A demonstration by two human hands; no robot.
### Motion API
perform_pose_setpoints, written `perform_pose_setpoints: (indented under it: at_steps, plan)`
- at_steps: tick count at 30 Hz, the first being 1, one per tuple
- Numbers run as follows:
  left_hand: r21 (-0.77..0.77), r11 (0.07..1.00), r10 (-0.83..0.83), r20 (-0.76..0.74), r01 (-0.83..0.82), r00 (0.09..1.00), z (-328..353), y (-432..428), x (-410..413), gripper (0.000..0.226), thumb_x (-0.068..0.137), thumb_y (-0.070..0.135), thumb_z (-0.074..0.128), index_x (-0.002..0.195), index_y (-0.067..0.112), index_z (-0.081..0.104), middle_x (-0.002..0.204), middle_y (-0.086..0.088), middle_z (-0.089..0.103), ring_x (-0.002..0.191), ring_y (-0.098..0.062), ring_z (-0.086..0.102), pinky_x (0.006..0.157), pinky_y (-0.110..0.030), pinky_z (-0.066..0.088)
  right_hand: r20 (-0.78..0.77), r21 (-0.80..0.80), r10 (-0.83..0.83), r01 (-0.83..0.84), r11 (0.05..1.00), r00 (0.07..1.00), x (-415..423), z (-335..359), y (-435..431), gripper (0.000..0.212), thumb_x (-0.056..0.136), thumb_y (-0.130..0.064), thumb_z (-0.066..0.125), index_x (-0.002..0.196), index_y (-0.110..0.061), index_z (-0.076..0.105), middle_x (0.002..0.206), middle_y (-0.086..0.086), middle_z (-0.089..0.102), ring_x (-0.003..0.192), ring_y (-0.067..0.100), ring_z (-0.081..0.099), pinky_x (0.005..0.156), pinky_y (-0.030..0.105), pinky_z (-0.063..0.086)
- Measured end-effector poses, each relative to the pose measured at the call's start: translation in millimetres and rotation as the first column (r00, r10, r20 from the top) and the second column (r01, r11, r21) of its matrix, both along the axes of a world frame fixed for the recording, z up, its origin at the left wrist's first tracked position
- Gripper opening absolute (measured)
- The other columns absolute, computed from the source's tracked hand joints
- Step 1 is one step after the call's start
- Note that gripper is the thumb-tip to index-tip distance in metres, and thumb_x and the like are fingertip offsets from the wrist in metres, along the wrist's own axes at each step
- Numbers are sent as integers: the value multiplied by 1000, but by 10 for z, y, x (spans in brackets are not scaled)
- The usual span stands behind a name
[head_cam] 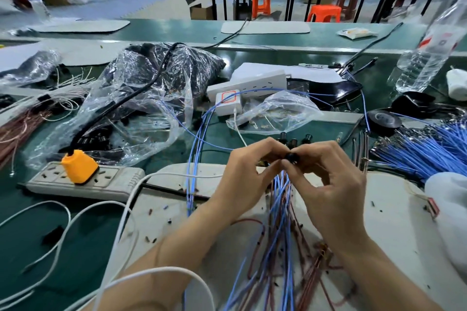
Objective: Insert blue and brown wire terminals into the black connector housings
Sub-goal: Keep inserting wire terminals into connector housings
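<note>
right hand (328, 184) thumb and forefinger pinch black connector housing (292, 156), held above white mat (161, 209) | left hand (247, 179) fingertips pinch blue and brown wires (280, 209) beside housing | wires trail onto mat | loose housings (293, 140) just beyond mat

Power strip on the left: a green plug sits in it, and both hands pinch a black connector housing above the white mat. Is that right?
Not quite. The head view shows the plug in the power strip is orange, not green. The rest stands: the left hand and right hand pinch a black connector housing above the white mat.
</note>
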State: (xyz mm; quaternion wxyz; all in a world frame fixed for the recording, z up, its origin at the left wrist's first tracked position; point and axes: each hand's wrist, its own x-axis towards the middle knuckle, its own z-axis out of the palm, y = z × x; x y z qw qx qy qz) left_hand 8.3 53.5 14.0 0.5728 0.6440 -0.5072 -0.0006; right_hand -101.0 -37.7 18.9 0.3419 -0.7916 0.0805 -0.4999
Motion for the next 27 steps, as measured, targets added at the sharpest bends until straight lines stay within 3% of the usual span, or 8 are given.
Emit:
perform_pose_setpoints:
  at_steps: [7,11,19,24,27]
  plan:
    - [18,1000,-11,-94,12,996,-41,5,-11,6,85,7,63,89,2,64,79,-4,69,75,-13,67,74,-17,50,16,-6,5,-5,1000,1000,-5,-18,10,14,80,-11,71,90,-2,66,83,2,59,70,9,60,66,26,54]
    - [31,1000,-3,-96,6,995,-62,3,-20,4,84,5,65,87,3,63,78,-2,69,72,-4,65,72,-14,49,1,-4,-20,20,1000,1000,-1,-33,3,16,79,-14,72,87,-2,65,78,5,60,67,9,59,64,24,53]
    - [30,999,-9,-125,13,992,-77,-4,-24,3,85,7,65,87,5,63,78,-1,67,72,-2,63,72,-17,51,-4,13,-13,13,1000,1000,-7,-51,-1,17,78,-11,75,84,-1,63,75,7,60,64,12,59,61,28,52]
    - [52,998,-21,-160,30,987,-75,5,-31,3,86,6,64,85,6,62,77,-7,67,71,-11,64,72,-23,53,25,-7,-26,26,1000,999,-8,-41,16,17,78,-13,75,83,-2,63,74,5,59,65,11,58,60,26,52]
    - [63,997,-37,-172,49,984,-59,12,-36,5,86,5,64,83,7,61,76,-3,65,70,-6,61,72,-21,50,46,-19,-28,29,999,999,-16,-39,25,17,80,-14,73,83,-2,63,75,4,59,65,10,57,60,25,51]
